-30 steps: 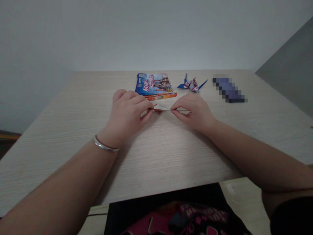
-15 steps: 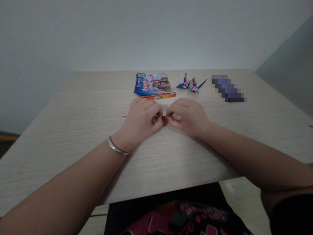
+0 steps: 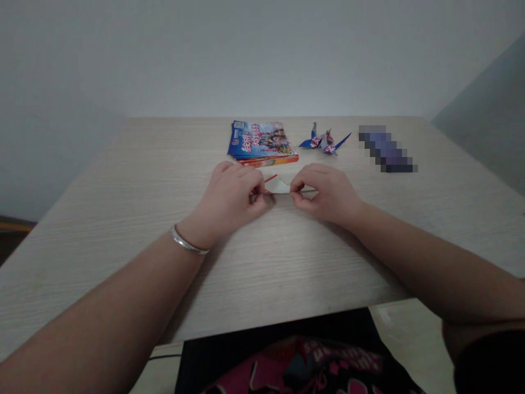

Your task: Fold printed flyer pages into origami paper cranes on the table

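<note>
A small piece of folded paper [image 3: 279, 186], whitish with a red edge, is held low over the table between my two hands. My left hand [image 3: 235, 191], with a silver bangle at the wrist, pinches its left end. At the right end, my right hand [image 3: 324, 189] grips the paper between thumb and fingertips. Much of the paper is hidden behind the fingers. Just beyond my hands stands a blue folded paper crane [image 3: 327, 143]. To its left lies a stack of printed leaflets [image 3: 262, 139], blue on top with orange edges beneath.
A dark blurred-out rectangular object [image 3: 388, 149] rests at the back right of the pale wooden table [image 3: 266, 262]. A wall [image 3: 262, 60] rises behind the table's far edge. The near edge runs just above my lap.
My hands have moved apart, the left one slightly leftward and the right one rightward. More of the whitish paper and its red edge now shows between them.
</note>
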A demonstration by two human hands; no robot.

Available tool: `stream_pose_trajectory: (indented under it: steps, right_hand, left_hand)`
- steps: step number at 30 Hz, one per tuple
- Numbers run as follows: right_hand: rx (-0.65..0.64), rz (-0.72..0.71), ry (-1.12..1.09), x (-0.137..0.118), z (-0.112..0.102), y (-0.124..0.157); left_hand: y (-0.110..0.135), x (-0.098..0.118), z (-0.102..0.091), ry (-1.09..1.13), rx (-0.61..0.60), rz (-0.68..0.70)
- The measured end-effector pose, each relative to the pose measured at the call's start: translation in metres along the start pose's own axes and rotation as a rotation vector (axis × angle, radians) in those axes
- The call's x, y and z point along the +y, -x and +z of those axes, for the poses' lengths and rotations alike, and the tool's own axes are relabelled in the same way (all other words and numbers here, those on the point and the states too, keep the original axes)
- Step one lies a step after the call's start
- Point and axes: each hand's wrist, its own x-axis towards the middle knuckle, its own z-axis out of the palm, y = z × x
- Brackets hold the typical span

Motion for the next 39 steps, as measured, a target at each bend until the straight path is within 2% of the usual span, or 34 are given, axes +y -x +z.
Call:
stream_pose_trajectory:
  steps: [7, 18, 27, 35, 39]
  right_hand:
    - [0.027, 0.057, -0.06, 0.009, -0.006, 0.004]
    - [0.027, 0.104, -0.133, 0.022, -0.028, 0.006]
    - [-0.025, 0.166, -0.179, 0.031, -0.029, 0.011]
    - [-0.051, 0.184, -0.225, 0.036, -0.031, 0.014]
    - [-0.032, 0.197, -0.262, 0.044, -0.033, 0.016]
  left_hand:
    - [-0.002, -0.003, -0.005, -0.07, -0.044, -0.063]
    - [-0.008, -0.005, -0.022, -0.129, -0.113, -0.137]
    - [-0.009, -0.016, -0.027, -0.184, -0.214, -0.213]
    - [-0.006, -0.031, -0.03, -0.213, -0.277, -0.224]
    - [-0.002, -0.036, -0.03, -0.185, -0.207, -0.278]
